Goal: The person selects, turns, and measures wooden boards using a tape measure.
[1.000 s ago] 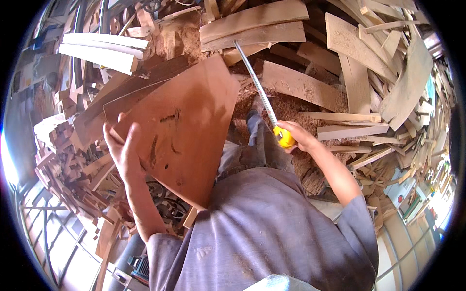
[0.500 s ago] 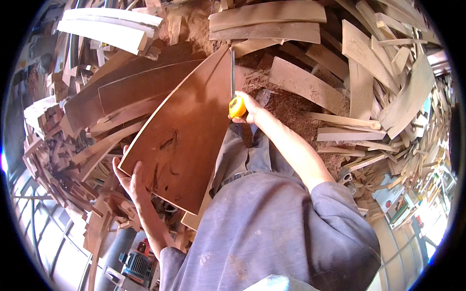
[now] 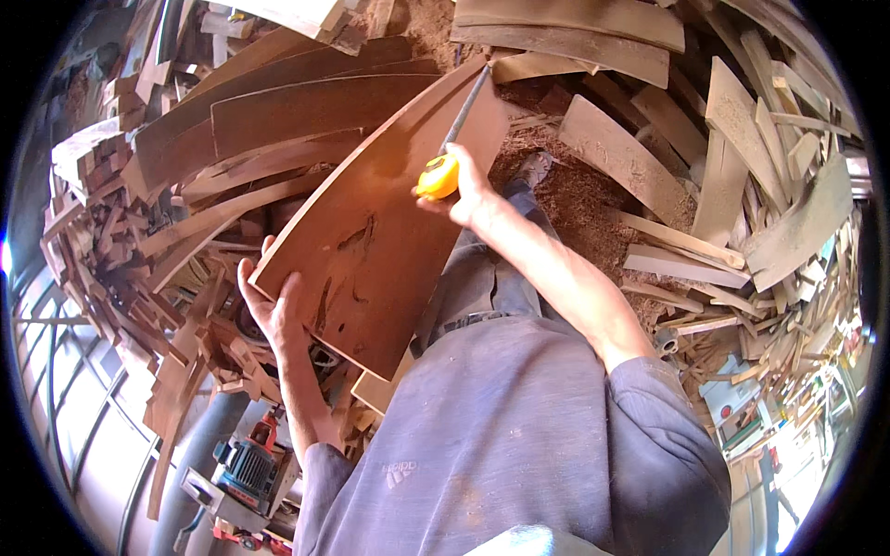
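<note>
A curved reddish-brown wooden board [image 3: 371, 232] is propped in front of me, slanting from lower centre up to the right. My left hand [image 3: 269, 306] grips its lower left edge, fingers wrapped around the rim. My right hand [image 3: 464, 190] holds a hand saw by its yellow handle [image 3: 438, 176]. The thin saw blade [image 3: 464, 109] runs up along the board's upper right edge. My grey sleeves and trousers fill the lower middle.
Piles of curved wooden slats and offcuts [image 3: 649, 167] surround me on all sides, with sawdust [image 3: 565, 185] on the ground to the right. A blue electric motor with red parts [image 3: 243, 468] sits at the lower left beside a grey pipe [image 3: 199, 463].
The board has tilted further toward upright and my left hand slid down to its lower edge. My right hand brought the saw from the right across onto the board's upper edge.
</note>
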Tool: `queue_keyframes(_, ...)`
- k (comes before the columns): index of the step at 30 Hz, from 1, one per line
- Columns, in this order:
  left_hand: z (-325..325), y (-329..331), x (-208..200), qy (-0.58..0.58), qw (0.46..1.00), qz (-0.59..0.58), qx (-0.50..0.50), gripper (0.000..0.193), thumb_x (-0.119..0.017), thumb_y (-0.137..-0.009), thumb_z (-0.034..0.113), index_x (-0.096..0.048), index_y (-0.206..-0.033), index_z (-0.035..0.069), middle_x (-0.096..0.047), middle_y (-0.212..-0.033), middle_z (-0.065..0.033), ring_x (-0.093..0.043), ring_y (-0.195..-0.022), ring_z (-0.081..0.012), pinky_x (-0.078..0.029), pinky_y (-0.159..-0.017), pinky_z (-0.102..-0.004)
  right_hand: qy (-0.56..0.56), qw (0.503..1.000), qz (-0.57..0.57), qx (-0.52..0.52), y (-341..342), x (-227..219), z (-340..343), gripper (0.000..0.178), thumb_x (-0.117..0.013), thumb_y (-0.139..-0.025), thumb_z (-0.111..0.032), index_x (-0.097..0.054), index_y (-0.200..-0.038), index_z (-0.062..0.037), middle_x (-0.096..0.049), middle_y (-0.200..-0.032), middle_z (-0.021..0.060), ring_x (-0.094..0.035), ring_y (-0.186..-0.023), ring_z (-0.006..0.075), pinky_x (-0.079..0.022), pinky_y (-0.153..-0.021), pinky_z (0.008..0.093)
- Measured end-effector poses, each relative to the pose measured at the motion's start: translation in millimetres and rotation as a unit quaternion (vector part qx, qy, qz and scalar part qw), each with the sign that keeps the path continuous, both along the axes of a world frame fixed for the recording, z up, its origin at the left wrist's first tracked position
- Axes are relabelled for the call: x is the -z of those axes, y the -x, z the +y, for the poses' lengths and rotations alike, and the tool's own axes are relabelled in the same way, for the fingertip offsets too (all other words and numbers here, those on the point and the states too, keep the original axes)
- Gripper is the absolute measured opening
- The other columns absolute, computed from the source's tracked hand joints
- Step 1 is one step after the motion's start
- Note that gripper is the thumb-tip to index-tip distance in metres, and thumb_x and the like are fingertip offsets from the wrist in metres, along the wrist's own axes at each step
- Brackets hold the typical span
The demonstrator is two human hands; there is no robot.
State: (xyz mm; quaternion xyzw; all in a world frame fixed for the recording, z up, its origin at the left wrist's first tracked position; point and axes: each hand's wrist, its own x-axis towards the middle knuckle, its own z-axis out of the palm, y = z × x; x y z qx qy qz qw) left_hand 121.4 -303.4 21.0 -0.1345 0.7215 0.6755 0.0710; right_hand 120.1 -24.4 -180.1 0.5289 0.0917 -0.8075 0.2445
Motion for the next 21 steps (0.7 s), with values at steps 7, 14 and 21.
queue_keyframes(7,4.4,7.9,2.6,-0.021,0.999,0.023,0.017,0.096,-0.079,-0.08,-0.005,-0.023,-0.156,0.011,-0.041,-0.156,-0.0255,-0.046,-0.141,-0.0349,-0.04,-0.116,-0.0481,0.148,0.981,0.103,0.074,6.7,-215.9,-60.8,0.051,-0.063,-0.094,-0.054,-0.054,-0.119,-0.0101,-0.065,-0.106,0.0117,-0.071,-0.095,0.0307,-0.065,-0.07,0.0483)
queue_keyframes(14,25.5,-0.1,-12.8,-0.541,0.83,-0.093,-0.097,0.081,-0.065,-0.098,0.037,-0.021,-0.161,0.013,-0.044,-0.154,-0.0183,-0.046,-0.14,-0.0307,-0.039,-0.118,-0.0459,0.211,0.963,0.162,0.047,-3.7,-302.9,-85.8,0.06,-0.059,-0.099,-0.053,-0.046,-0.144,-0.0165,-0.045,-0.144,0.0109,-0.055,-0.124,0.0245,-0.065,-0.076,0.0438)
queue_keyframes(21,21.0,-30.3,-42.9,-0.442,0.891,-0.052,-0.088,0.081,-0.066,-0.096,0.034,-0.021,-0.16,0.011,-0.045,-0.153,-0.0183,-0.047,-0.139,-0.0303,-0.039,-0.117,-0.0453,0.081,0.964,0.25,0.038,6.9,-318.3,-118.9,0.086,-0.057,-0.097,-0.057,-0.019,-0.165,-0.0197,-0.011,-0.163,0.0075,-0.032,-0.141,0.0241,-0.065,-0.077,0.039)
